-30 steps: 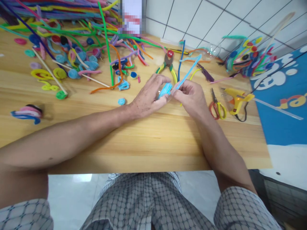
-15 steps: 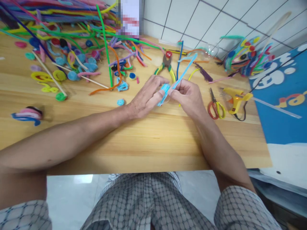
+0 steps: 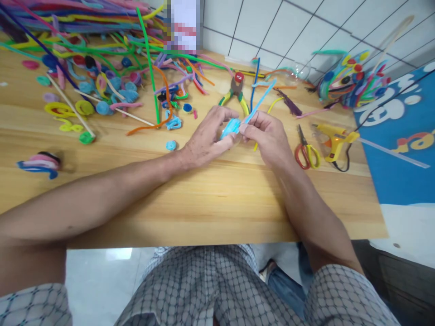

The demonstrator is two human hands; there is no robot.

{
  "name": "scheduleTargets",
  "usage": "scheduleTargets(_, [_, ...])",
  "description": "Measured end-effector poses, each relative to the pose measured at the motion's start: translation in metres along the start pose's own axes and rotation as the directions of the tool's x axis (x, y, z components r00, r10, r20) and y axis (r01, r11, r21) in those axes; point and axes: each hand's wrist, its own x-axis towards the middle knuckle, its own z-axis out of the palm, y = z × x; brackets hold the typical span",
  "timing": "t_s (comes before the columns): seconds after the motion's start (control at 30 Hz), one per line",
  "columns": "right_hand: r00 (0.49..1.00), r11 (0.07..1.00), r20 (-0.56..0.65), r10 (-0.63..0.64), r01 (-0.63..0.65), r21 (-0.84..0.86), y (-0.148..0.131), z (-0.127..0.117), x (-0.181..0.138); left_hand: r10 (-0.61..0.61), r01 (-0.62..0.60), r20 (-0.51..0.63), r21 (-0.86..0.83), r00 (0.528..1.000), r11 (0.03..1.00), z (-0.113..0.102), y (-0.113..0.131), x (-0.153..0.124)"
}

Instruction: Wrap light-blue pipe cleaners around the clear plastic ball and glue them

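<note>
Over the middle of the wooden table (image 3: 210,203), my left hand (image 3: 207,138) pinches a light blue pipe-cleaner coil (image 3: 231,127) between thumb and fingers. My right hand (image 3: 268,138) grips the free tail of the same light blue pipe cleaner (image 3: 258,100), which rises up and to the right from the coil. The two hands touch at the coil. Part of the coil is hidden by my fingers.
Yellow-handled pliers (image 3: 236,93) lie just behind my hands. Red-and-yellow scissors (image 3: 306,151) and a yellow glue gun (image 3: 335,138) lie to the right. Many coloured pipe cleaners and coiled discs (image 3: 102,86) cover the back left. A blue mat (image 3: 401,149) borders the right edge.
The coil has turned in my left hand from edge-on to a fuller, rounder view. The free tail has shifted slightly. Both hands stay in place.
</note>
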Motion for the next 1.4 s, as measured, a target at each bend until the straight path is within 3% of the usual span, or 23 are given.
scheduleTargets(0.4, [0.994,0.99,0.077,0.079,-0.087,0.109,-0.002,-0.005,0.003,0.068,-0.068,0.014,0.023,0.998,0.997,0.001,-0.003,0.0])
scheduleTargets(0.5, [0.994,0.999,0.102,0.03,-0.032,0.017,-0.005,-0.018,0.004,0.03,-0.03,0.002,0.002,1.0,1.0,0.001,-0.002,-0.001])
scheduleTargets(0.6, [0.987,0.966,-0.019,-0.16,0.153,-0.209,-0.014,-0.031,0.003,0.0,0.0,-0.001,-0.008,1.0,1.0,0.002,-0.002,-0.001])
scheduleTargets(0.67, [0.949,0.872,-0.041,-0.314,0.271,-0.407,-0.02,-0.036,-0.001,-0.01,0.01,-0.002,-0.016,1.0,1.0,0.002,-0.003,-0.001])
scheduleTargets(0.73, [0.913,0.738,0.056,-0.403,0.361,-0.571,-0.025,-0.038,-0.004,-0.007,0.007,-0.007,-0.024,1.0,1.0,0.003,-0.004,-0.001])
scheduleTargets(0.8, [0.897,0.632,0.167,-0.41,0.411,-0.657,-0.025,-0.037,-0.006,0.001,-0.001,-0.015,-0.025,1.0,1.0,0.004,-0.006,-0.001])
scheduleTargets(0.87, [0.895,0.595,0.214,-0.391,0.423,-0.683,-0.021,-0.036,-0.006,0.009,-0.009,-0.021,-0.022,1.0,1.0,0.004,-0.006,-0.001])
scheduleTargets(1.07, [0.911,0.608,0.223,-0.346,0.399,-0.686,-0.007,-0.036,-0.004,-0.016,0.016,0.006,-0.015,1.0,1.0,0.002,-0.002,0.0])
scheduleTargets(1.4, [0.91,0.545,0.207,-0.36,0.385,-0.745,-0.013,-0.029,-0.008,-0.017,0.017,0.018,0.008,1.0,1.0,0.0,-0.002,0.0])
